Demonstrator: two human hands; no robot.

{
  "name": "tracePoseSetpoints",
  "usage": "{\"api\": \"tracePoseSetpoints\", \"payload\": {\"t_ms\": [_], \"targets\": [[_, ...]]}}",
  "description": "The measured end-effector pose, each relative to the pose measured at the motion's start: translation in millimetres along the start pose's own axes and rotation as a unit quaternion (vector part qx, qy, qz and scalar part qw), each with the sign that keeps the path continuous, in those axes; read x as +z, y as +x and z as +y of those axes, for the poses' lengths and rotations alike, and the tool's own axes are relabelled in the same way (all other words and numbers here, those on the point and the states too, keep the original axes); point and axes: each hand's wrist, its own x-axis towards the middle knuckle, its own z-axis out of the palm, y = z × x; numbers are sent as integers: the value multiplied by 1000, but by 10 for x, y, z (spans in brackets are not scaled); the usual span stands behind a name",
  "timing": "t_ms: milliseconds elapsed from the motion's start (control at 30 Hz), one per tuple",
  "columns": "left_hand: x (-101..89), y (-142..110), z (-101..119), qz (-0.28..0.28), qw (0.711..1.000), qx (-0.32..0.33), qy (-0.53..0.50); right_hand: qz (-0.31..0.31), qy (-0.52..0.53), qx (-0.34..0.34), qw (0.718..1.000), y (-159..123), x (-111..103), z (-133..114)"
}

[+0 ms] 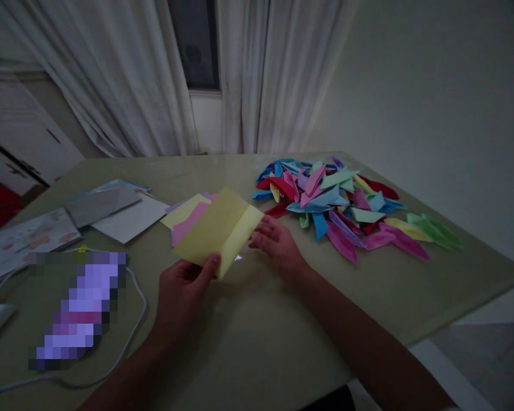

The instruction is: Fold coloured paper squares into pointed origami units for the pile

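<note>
A sheet of yellow paper point(216, 231) with a crease along its right side is raised above the table, tilted. My left hand point(188, 285) pinches its near corner, thumb on top and fingers underneath. Close against the sheet's right edge is my right hand point(278, 245), its fingers loosely bent and apart; I cannot tell whether they touch the paper. Behind the held sheet lie more coloured sheets, with a pink sheet point(191, 221) and a pale yellow one point(188, 208) showing. A large heap of folded coloured paper pieces point(321, 191) sits to the right.
On the left lie a white sheet point(131, 220), a clear flat packet point(105, 204) and a patterned flat packet point(38, 234). A pixelated purple object point(81, 308) rests nearer, with a white cable point(143, 308) looping around it. Curtains point(257, 74) hang behind the table point(428, 291).
</note>
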Motion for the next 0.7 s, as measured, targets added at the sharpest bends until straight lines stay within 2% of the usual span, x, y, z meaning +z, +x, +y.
{"api": "tracePoseSetpoints", "payload": {"t_ms": [67,100,133,233,433,567,700], "targets": [[37,-65,10,12,1000,13,-2,-106,13,67,992,-122,169,84],[52,-90,4,12,1000,21,-3,-128,16,89,988,-176,240,130],[65,-108,-5,6,1000,27,-4,-121,17,101,987,-217,295,173],[85,-120,-47,-27,999,23,-18,-47,33,119,991,-244,335,258],[83,-60,-101,-71,997,-14,-19,11,16,107,994,-91,170,256],[61,-36,-126,-83,996,-16,9,45,17,58,997,35,-29,128],[28,-7,-140,-72,997,-13,27,127,1,-9,992,180,-333,-110]]}}
